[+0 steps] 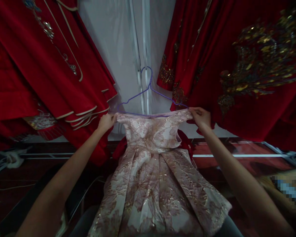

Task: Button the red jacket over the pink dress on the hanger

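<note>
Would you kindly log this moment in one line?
Left hand: gripping pink brocade dress, one shoulder; right hand: gripping opposite shoulder; thin purple hanger: at neckline.

Left of me I note red garments [51,72], hanging aslant, edged with cream piping and carrying silver beadwork [47,30]. On my right, more red garments [212,42]; large gold embroidery [263,56] covers the outer one. Between the two groups I see a pale grey backdrop [106,36] with whitish upright poles [136,36]. Low down, a pale rail [236,155] runs crosswise. Far left: crumpled whitish cloth [7,159], a thin cord [12,188] below it. Lower right edge: pixelated patch [291,191], contents unreadable to me.
</note>
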`<action>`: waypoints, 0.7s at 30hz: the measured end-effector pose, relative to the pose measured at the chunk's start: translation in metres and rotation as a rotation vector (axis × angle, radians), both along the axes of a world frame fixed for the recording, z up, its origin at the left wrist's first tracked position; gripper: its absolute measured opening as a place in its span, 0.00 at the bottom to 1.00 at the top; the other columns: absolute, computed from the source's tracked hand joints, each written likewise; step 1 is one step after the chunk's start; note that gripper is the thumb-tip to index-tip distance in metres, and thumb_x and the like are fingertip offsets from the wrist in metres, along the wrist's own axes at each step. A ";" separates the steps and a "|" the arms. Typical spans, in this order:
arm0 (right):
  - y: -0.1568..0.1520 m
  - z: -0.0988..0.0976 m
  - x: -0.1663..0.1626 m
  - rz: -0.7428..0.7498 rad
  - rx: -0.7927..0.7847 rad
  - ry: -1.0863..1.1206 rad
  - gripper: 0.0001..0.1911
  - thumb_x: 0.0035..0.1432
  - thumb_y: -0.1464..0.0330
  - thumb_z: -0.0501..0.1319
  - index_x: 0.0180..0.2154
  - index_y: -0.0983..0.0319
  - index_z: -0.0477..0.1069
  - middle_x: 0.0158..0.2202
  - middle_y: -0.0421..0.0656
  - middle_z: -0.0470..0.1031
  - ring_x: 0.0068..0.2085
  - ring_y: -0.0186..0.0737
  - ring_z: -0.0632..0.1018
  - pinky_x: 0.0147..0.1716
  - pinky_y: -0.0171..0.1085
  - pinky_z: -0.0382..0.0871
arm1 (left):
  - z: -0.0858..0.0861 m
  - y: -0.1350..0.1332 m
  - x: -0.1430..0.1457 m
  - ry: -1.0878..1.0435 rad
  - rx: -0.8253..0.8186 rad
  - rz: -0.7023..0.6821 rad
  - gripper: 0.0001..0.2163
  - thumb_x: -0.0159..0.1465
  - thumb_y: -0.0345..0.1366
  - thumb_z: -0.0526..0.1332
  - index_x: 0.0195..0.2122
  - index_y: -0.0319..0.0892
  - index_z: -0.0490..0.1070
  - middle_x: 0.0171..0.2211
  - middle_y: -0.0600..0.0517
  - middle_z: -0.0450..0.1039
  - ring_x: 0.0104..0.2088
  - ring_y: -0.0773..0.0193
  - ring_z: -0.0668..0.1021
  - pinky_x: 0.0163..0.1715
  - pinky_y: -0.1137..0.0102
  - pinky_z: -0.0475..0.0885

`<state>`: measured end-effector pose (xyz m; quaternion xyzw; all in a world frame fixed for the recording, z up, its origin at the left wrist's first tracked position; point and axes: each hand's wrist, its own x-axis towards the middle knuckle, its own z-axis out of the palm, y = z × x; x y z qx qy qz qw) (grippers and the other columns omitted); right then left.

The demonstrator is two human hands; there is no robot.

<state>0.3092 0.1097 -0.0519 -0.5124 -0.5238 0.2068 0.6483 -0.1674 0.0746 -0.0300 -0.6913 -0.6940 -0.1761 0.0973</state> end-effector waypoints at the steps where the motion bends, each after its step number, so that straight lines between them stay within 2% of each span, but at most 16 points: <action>1: -0.004 -0.011 -0.001 -0.038 -0.042 -0.005 0.16 0.49 0.57 0.63 0.35 0.61 0.76 0.35 0.47 0.79 0.37 0.45 0.79 0.35 0.41 0.74 | -0.009 -0.005 -0.001 -0.004 -0.105 -0.051 0.22 0.65 0.48 0.46 0.30 0.41 0.75 0.23 0.45 0.75 0.26 0.58 0.77 0.28 0.70 0.64; 3: -0.013 -0.032 -0.004 -0.042 -0.128 -0.026 0.15 0.48 0.58 0.62 0.33 0.63 0.76 0.35 0.48 0.79 0.37 0.45 0.79 0.37 0.41 0.74 | -0.022 -0.017 0.005 0.011 -0.176 -0.148 0.21 0.65 0.48 0.47 0.29 0.43 0.74 0.23 0.47 0.75 0.26 0.60 0.76 0.28 0.70 0.64; 5: -0.021 -0.047 -0.010 0.052 -0.200 -0.033 0.14 0.46 0.59 0.63 0.31 0.63 0.76 0.34 0.48 0.79 0.36 0.44 0.79 0.38 0.41 0.74 | -0.027 -0.027 0.025 0.022 -0.076 -0.233 0.20 0.65 0.48 0.47 0.30 0.43 0.73 0.27 0.47 0.75 0.30 0.60 0.76 0.30 0.70 0.65; 7: -0.030 -0.050 -0.019 0.184 -0.223 -0.047 0.15 0.46 0.58 0.64 0.31 0.63 0.76 0.33 0.47 0.80 0.36 0.44 0.79 0.38 0.40 0.74 | -0.022 -0.031 0.053 -0.018 0.070 -0.353 0.20 0.66 0.46 0.46 0.31 0.42 0.73 0.32 0.46 0.74 0.35 0.60 0.76 0.36 0.68 0.67; 10: -0.042 -0.036 -0.037 0.339 -0.148 -0.110 0.16 0.48 0.56 0.64 0.33 0.62 0.76 0.35 0.47 0.79 0.37 0.43 0.79 0.39 0.40 0.73 | -0.006 -0.023 0.100 -0.145 0.221 -0.530 0.16 0.66 0.43 0.49 0.37 0.41 0.73 0.40 0.46 0.73 0.42 0.61 0.74 0.44 0.66 0.68; 13: -0.053 -0.008 -0.054 0.396 -0.045 -0.207 0.16 0.52 0.55 0.62 0.35 0.61 0.75 0.36 0.45 0.79 0.37 0.42 0.79 0.41 0.42 0.72 | 0.004 -0.006 0.140 -0.115 0.263 -0.708 0.14 0.66 0.41 0.51 0.37 0.42 0.74 0.52 0.46 0.69 0.52 0.59 0.69 0.54 0.61 0.63; 15: -0.056 0.010 -0.061 0.364 0.041 -0.265 0.15 0.54 0.55 0.60 0.36 0.59 0.74 0.37 0.44 0.78 0.38 0.41 0.78 0.42 0.42 0.72 | 0.003 0.002 0.159 -0.064 0.228 -0.765 0.13 0.65 0.41 0.53 0.34 0.42 0.75 0.57 0.47 0.66 0.56 0.56 0.65 0.56 0.57 0.60; 17: -0.054 0.021 -0.059 0.271 0.133 -0.273 0.15 0.56 0.56 0.58 0.38 0.58 0.73 0.38 0.43 0.78 0.40 0.41 0.78 0.43 0.41 0.71 | -0.002 0.004 0.171 -0.031 0.171 -0.771 0.12 0.64 0.41 0.54 0.33 0.43 0.75 0.58 0.48 0.65 0.57 0.55 0.64 0.56 0.55 0.59; 19: -0.050 0.022 -0.048 0.129 0.201 -0.252 0.15 0.57 0.56 0.57 0.39 0.59 0.72 0.39 0.44 0.78 0.41 0.41 0.78 0.44 0.40 0.71 | -0.008 -0.001 0.177 -0.011 0.128 -0.760 0.12 0.64 0.41 0.53 0.34 0.43 0.75 0.59 0.48 0.64 0.56 0.55 0.66 0.55 0.54 0.59; 21: -0.044 0.016 -0.029 -0.017 0.215 -0.233 0.15 0.58 0.56 0.57 0.38 0.59 0.72 0.38 0.45 0.77 0.40 0.42 0.78 0.43 0.40 0.71 | -0.009 -0.013 0.177 -0.006 0.123 -0.746 0.13 0.65 0.42 0.52 0.34 0.44 0.74 0.60 0.49 0.62 0.55 0.56 0.68 0.54 0.55 0.59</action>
